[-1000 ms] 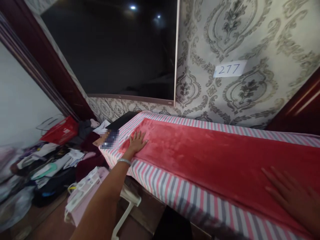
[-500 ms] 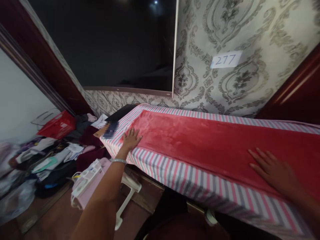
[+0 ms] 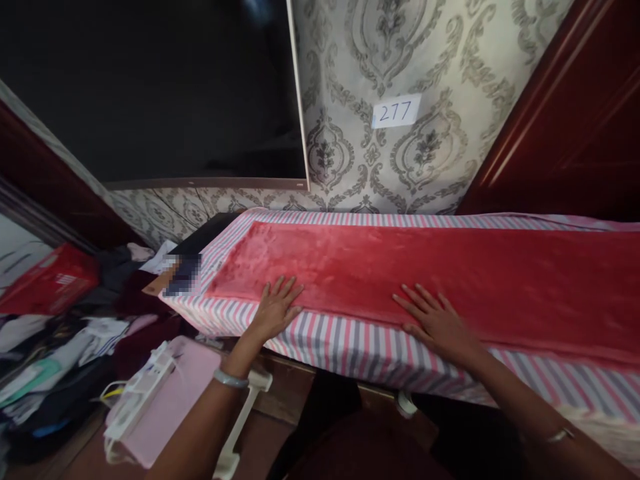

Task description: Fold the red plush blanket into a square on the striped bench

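Note:
A long red plush cloth (image 3: 430,273) lies spread flat on a table covered with a pink, grey and white striped sheet (image 3: 345,343). My left hand (image 3: 277,308) rests flat with fingers spread on the cloth's near edge, towards its left end. My right hand (image 3: 434,321) lies flat and open on the same near edge, further right. Neither hand holds anything. A bangle sits on my left wrist.
A dark screen (image 3: 150,87) hangs on the patterned wallpaper, beside a paper label reading 277 (image 3: 396,111). Left of the table lie heaped clothes (image 3: 60,333), a red basket (image 3: 47,283) and a pink board on a white stand (image 3: 165,393). A dark wooden door frame (image 3: 565,113) stands right.
Both hands have slid along the cloth's near edge towards each other and closer to me; the view has swung right and down.

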`<state>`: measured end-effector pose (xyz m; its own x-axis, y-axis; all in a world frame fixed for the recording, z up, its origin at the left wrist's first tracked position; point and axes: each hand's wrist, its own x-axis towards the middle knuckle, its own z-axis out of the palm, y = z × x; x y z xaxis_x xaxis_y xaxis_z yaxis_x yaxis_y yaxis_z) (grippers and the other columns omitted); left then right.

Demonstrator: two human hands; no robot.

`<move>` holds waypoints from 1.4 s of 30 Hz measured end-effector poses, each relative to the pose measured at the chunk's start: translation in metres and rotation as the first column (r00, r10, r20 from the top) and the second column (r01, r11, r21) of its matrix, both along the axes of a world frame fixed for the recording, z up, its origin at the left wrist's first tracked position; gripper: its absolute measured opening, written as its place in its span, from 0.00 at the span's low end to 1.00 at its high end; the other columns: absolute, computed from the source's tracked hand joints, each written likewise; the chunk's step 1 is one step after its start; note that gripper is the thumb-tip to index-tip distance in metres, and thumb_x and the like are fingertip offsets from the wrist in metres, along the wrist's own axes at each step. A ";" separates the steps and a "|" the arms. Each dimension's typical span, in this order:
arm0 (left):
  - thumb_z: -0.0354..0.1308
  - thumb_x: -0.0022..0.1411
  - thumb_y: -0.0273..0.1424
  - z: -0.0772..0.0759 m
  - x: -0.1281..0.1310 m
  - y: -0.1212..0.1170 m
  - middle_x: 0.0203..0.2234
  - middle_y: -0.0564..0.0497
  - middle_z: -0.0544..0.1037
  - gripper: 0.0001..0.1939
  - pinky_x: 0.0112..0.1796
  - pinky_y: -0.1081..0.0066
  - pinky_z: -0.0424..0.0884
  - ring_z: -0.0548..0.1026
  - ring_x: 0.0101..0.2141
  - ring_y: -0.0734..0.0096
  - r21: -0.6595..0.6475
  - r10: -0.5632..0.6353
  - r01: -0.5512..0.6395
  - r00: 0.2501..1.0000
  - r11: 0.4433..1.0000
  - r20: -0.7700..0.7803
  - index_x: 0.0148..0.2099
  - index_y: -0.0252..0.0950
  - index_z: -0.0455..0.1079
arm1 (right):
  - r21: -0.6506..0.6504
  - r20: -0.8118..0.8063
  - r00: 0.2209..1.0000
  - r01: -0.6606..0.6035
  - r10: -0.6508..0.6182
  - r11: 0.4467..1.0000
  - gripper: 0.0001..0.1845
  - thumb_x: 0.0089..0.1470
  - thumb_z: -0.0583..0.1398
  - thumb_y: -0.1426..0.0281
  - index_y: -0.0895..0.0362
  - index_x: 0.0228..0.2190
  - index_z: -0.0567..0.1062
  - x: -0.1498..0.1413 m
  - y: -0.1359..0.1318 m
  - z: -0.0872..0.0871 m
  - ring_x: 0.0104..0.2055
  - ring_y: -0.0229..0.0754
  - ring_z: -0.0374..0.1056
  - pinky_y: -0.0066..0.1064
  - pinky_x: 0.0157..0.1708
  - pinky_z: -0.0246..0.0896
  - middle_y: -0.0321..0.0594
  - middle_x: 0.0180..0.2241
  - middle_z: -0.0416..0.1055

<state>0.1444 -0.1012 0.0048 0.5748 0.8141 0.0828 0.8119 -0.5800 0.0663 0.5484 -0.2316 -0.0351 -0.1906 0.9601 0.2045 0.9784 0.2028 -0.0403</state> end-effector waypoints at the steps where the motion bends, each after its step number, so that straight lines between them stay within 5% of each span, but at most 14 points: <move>1: 0.49 0.71 0.45 0.001 -0.001 0.000 0.71 0.48 0.54 0.29 0.65 0.39 0.46 0.47 0.71 0.48 -0.002 0.004 -0.004 1.000 1.000 0.003 0.71 0.48 0.57 | -0.007 -0.010 1.000 0.003 -0.004 1.000 0.33 0.66 0.46 0.48 0.41 0.68 0.55 -0.001 -0.002 -0.002 0.72 0.57 0.44 0.61 0.64 0.47 0.38 0.71 0.48; 5: 0.50 0.71 0.44 0.014 0.012 -0.003 0.69 0.45 0.60 0.28 0.64 0.38 0.49 0.53 0.69 0.46 -0.001 0.016 -0.016 0.999 1.000 0.036 0.69 0.46 0.60 | -0.044 -0.088 0.995 0.051 -0.054 0.998 0.31 0.67 0.47 0.49 0.41 0.66 0.61 -0.005 0.002 0.004 0.72 0.57 0.45 0.62 0.64 0.45 0.40 0.70 0.51; 8: 0.50 0.71 0.41 0.023 0.052 -0.013 0.70 0.45 0.58 0.29 0.65 0.40 0.47 0.52 0.70 0.52 0.053 -0.070 0.065 0.992 0.996 0.108 0.71 0.48 0.55 | -0.030 -0.163 0.984 0.069 -0.074 0.997 0.28 0.69 0.44 0.55 0.44 0.64 0.65 -0.025 0.018 0.021 0.71 0.55 0.46 0.61 0.65 0.45 0.42 0.69 0.54; 11: 0.51 0.71 0.41 0.022 0.098 -0.025 0.72 0.45 0.50 0.31 0.66 0.39 0.45 0.48 0.71 0.53 0.040 -0.153 0.149 0.981 0.988 0.118 0.72 0.47 0.51 | 0.017 -0.172 0.984 0.045 -0.042 0.999 0.28 0.69 0.46 0.60 0.47 0.66 0.62 -0.052 0.036 0.035 0.73 0.52 0.42 0.58 0.66 0.42 0.43 0.70 0.51; 14: 0.52 0.70 0.43 0.013 0.124 -0.034 0.71 0.41 0.53 0.31 0.64 0.35 0.46 0.49 0.70 0.48 -0.014 -0.115 0.117 0.990 0.993 0.083 0.72 0.44 0.55 | -0.067 -0.120 0.989 0.073 -0.081 0.995 0.29 0.67 0.50 0.60 0.48 0.67 0.59 -0.071 0.045 0.035 0.73 0.54 0.40 0.60 0.67 0.38 0.42 0.71 0.49; 19: 0.53 0.70 0.43 0.005 0.124 -0.039 0.70 0.42 0.55 0.30 0.65 0.37 0.47 0.51 0.70 0.49 -0.020 -0.080 0.082 0.992 0.996 0.097 0.70 0.44 0.58 | -0.105 -0.102 0.990 0.084 -0.095 0.991 0.30 0.68 0.50 0.59 0.47 0.68 0.59 -0.073 0.041 0.027 0.73 0.52 0.38 0.58 0.68 0.34 0.38 0.71 0.47; 26: 0.51 0.71 0.42 0.006 0.124 -0.042 0.69 0.43 0.58 0.27 0.65 0.40 0.48 0.53 0.69 0.51 -0.013 -0.075 0.079 0.984 0.997 0.163 0.69 0.43 0.60 | -0.105 -0.197 0.976 0.074 -0.094 0.992 0.27 0.68 0.47 0.60 0.51 0.65 0.64 -0.088 0.048 0.039 0.72 0.52 0.43 0.59 0.67 0.38 0.44 0.69 0.53; 30: 0.49 0.72 0.39 0.003 0.102 -0.037 0.67 0.45 0.64 0.23 0.66 0.42 0.48 0.58 0.67 0.56 0.021 -0.065 0.062 0.977 0.998 0.201 0.66 0.43 0.64 | -0.042 -0.185 0.983 -0.021 0.013 0.999 0.29 0.67 0.49 0.59 0.50 0.66 0.63 -0.104 0.048 0.025 0.72 0.53 0.44 0.58 0.67 0.40 0.44 0.70 0.52; 35: 0.52 0.69 0.36 0.003 0.025 -0.010 0.62 0.42 0.71 0.19 0.64 0.41 0.54 0.66 0.63 0.53 0.075 0.188 -0.213 0.950 0.974 0.251 0.59 0.41 0.71 | 0.056 -0.137 0.989 -0.047 0.054 0.997 0.31 0.66 0.49 0.57 0.48 0.67 0.61 -0.106 0.047 -0.006 0.72 0.56 0.45 0.59 0.66 0.41 0.43 0.70 0.50; 38: 0.51 0.68 0.32 0.012 -0.025 0.010 0.53 0.43 0.78 0.17 0.58 0.55 0.67 0.75 0.55 0.59 0.070 0.334 -0.374 0.886 0.925 0.320 0.55 0.37 0.74 | 0.094 -0.132 0.990 -0.043 0.055 0.995 0.31 0.65 0.49 0.57 0.47 0.67 0.62 -0.105 0.049 -0.014 0.72 0.55 0.45 0.60 0.67 0.40 0.42 0.70 0.51; 42: 0.48 0.67 0.31 0.032 -0.071 0.036 0.55 0.39 0.76 0.21 0.58 0.58 0.66 0.72 0.57 0.56 0.097 0.511 -0.575 0.782 0.812 0.356 0.58 0.32 0.71 | 0.081 -0.142 0.988 -0.047 0.059 0.996 0.30 0.65 0.50 0.59 0.48 0.66 0.63 -0.106 0.050 -0.014 0.72 0.56 0.46 0.60 0.66 0.42 0.42 0.70 0.52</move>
